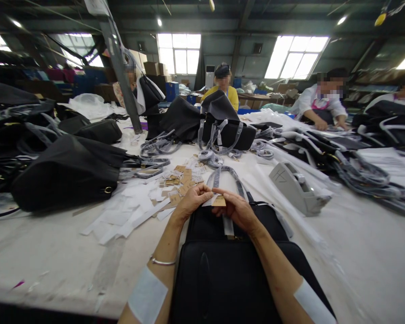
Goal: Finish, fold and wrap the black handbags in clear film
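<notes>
A black bag (pixel 229 270) lies on the white table (pixel 54 252) right in front of me. Over its far end, my left hand (pixel 192 200) and my right hand (pixel 234 209) meet, both with fingers closed. Between them they pinch a small tan tag (pixel 219 201), with a white strip (pixel 227 226) hanging below it onto the bag. The bag's wrapped grey strap (pixel 234 177) loops away beyond my hands. A pile of more tan tags (pixel 178 180) lies just past my left hand, beside white paper strips (pixel 131 211).
A grey tape dispenser (pixel 299 186) stands to the right. Large black bags sit at left (pixel 67 173) and centre back (pixel 222 121), with wrapped straps (pixel 357 175) heaped at right. Other people work across the table, one in yellow (pixel 227 92), one in white (pixel 320 105).
</notes>
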### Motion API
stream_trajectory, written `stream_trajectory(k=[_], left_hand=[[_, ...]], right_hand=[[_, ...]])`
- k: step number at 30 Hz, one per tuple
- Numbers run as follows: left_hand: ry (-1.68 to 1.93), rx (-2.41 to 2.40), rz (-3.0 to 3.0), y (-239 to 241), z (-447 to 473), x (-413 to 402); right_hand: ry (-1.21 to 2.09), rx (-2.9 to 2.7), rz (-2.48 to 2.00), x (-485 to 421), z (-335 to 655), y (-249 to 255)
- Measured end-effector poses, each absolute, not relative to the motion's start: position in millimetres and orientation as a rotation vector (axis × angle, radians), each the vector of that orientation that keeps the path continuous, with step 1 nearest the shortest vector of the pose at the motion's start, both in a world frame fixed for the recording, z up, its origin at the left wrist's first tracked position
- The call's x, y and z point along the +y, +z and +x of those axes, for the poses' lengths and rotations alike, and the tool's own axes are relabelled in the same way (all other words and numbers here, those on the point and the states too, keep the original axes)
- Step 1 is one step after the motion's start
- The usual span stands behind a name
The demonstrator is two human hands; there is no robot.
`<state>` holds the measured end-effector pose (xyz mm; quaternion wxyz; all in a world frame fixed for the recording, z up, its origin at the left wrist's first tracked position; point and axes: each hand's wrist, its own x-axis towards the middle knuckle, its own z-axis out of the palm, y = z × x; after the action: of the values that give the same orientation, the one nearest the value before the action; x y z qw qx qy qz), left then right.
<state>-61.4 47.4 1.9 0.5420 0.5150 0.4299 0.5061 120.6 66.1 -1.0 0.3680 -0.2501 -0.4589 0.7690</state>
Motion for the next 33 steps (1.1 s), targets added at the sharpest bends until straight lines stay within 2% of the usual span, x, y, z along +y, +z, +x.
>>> stream_trajectory(k=[7, 19, 26, 31, 33], left_hand=[[1.295, 1.086, 1.125, -2, -62, 51], [1.370, 1.321, 1.346, -4, -50, 52], [1.696, 1.124, 1.041, -2, -53, 55], [1.493, 1.175, 1.429, 3, -47, 46], [1.360, 1.264, 1.718, 5, -44, 40]], right_hand=[[1.982, -1.346, -0.576, 66, 116, -13], [1.474, -1.656, -0.842, 66, 103, -27], [1.298, -1.833, -1.106, 67, 107, -22], [0.913, -2.096, -1.222, 68, 107, -18], [0.857, -2.114, -1.249, 69, 106, -18]])
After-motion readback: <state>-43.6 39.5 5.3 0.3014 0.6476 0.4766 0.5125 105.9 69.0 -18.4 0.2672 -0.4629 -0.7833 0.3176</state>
